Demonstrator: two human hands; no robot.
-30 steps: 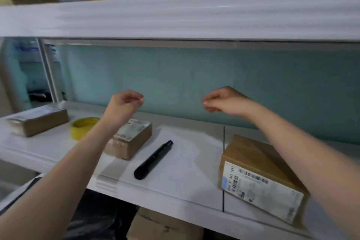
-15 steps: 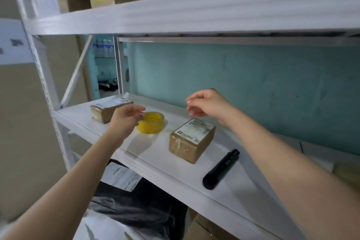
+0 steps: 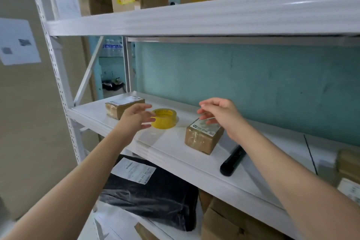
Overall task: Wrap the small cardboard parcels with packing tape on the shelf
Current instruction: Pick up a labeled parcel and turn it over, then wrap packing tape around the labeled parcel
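Observation:
A yellow roll of packing tape lies flat on the white shelf. My left hand is just left of the roll, fingers spread and reaching toward it, holding nothing. A small cardboard parcel with a white label sits right of the roll. My right hand hovers over that parcel's far end, fingers loosely curled and empty. A second small parcel lies near the shelf's left end, behind my left hand.
A black marker-like tool lies right of the middle parcel. A larger box sits at the far right edge. The upper shelf carries several cartons. Below are a black mailing bag and cardboard boxes. A shelf upright stands left.
The view has swung left. My left hand has opened and moved close to the tape roll. My right hand has come down over the middle parcel.

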